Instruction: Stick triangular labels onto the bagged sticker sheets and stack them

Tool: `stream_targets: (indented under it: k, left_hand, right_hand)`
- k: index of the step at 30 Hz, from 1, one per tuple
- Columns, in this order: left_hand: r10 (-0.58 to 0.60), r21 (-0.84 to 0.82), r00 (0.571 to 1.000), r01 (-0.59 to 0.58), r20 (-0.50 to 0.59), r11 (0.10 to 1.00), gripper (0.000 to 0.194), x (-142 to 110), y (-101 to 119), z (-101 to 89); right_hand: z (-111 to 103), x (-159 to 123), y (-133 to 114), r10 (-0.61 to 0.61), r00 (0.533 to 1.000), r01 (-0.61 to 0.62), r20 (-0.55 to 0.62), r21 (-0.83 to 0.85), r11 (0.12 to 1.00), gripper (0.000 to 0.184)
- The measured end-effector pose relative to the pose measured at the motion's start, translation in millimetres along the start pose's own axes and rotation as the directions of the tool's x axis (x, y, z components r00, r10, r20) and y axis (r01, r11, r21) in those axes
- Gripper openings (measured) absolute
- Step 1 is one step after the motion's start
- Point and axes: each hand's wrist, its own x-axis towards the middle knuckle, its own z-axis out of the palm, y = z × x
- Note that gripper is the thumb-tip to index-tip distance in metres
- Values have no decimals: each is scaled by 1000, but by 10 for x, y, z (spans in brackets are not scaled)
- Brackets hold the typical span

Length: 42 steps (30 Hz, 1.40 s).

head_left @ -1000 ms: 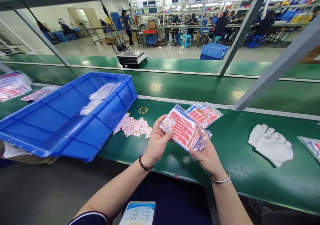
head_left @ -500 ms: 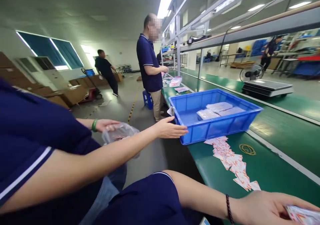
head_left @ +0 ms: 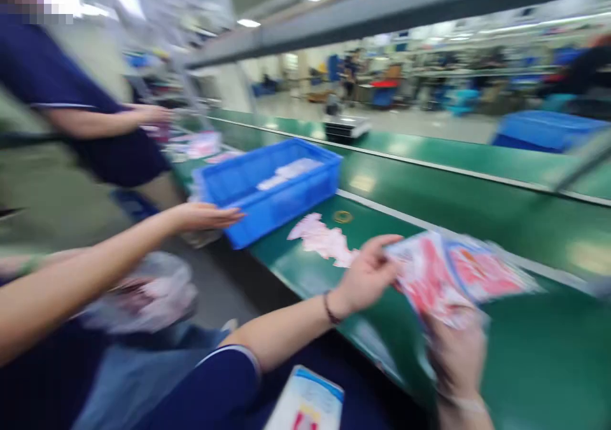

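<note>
My left hand (head_left: 365, 274), with a dark beaded bracelet, is closed on the near-left edge of a clear plastic packet of red-and-white cards (head_left: 424, 268). From below, my right hand (head_left: 456, 350) grips the same packet, its fingers partly hidden and blurred. More red-and-white packets (head_left: 489, 271) lie just beyond, on the green bench (head_left: 539, 366) or against the held one; blur hides which. To the left of my left hand, a spread row of small pale cards (head_left: 322, 238) lies on the bench, with yellow rubber bands (head_left: 342, 217) beside it.
A blue bin (head_left: 281, 210) with white packs inside stands at the bench edge. A co-worker's hand (head_left: 205, 215) reaches to it; a plastic bag (head_left: 147, 293) is by that person. Another person (head_left: 86, 109) stands farther left. A scale (head_left: 346, 129) sits across the bench.
My view has swung right, so the bin and cards appear farther left. My left hand and its packet now show fully, and my right hand has come into view on the packet.
</note>
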Motion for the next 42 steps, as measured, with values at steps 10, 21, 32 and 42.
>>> stream_targets:
  k: [10, 21, 32, 42]
  left_hand:
    - [-78, 18, 995, 77, 55, 997, 26, 51, -50, -89]
    - [-420, -445, 887, 303, -193, 843, 26, 149, -360, -341]
    - [-563, -767, 825, 331, -46, 549, 25, 204, -166, -236]
    - [-229, -396, 968, 171, -104, 902, 52, 58, -585, -478]
  right_hand:
    - [-115, -61, 144, -283, 913, 327, -293, 111, 939, 45]
    - [-286, -51, 206, -103, 894, 211, -437, 205, 956, 31]
    - [175, 461, 89, -172, 959, 223, -224, 225, 948, 47]
    - [-417, -115, -305, -325, 882, 362, -341, 51, 931, 11]
